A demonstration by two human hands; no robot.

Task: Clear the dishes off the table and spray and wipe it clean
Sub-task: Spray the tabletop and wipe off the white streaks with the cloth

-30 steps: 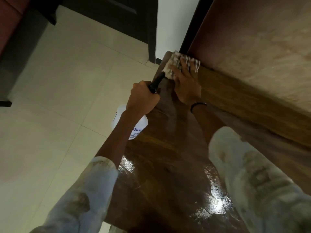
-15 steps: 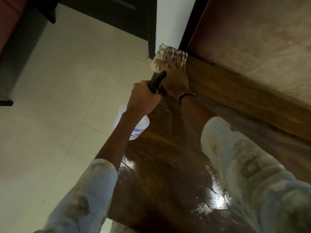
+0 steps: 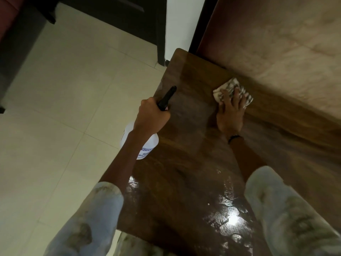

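Note:
A dark wooden table (image 3: 186, 182) fills the middle of the view, wet and shiny near me. My left hand (image 3: 151, 117) grips the black head of a white spray bottle (image 3: 147, 145), held over the table's left edge with the nozzle pointing away from me. My right hand (image 3: 230, 111) lies flat on a checked white cloth (image 3: 230, 88), pressing it onto the tabletop close to the wall. No dishes show on the table.
A mottled brown wall panel (image 3: 276, 43) runs along the table's right side. Pale floor tiles (image 3: 64, 108) spread to the left. A dark door (image 3: 129, 19) and a white wall strip (image 3: 179, 24) stand beyond the table's far corner.
My right hand has slid the cloth from the table's far corner back toward me and to the right along the wall. My left hand keeps the bottle at the left edge.

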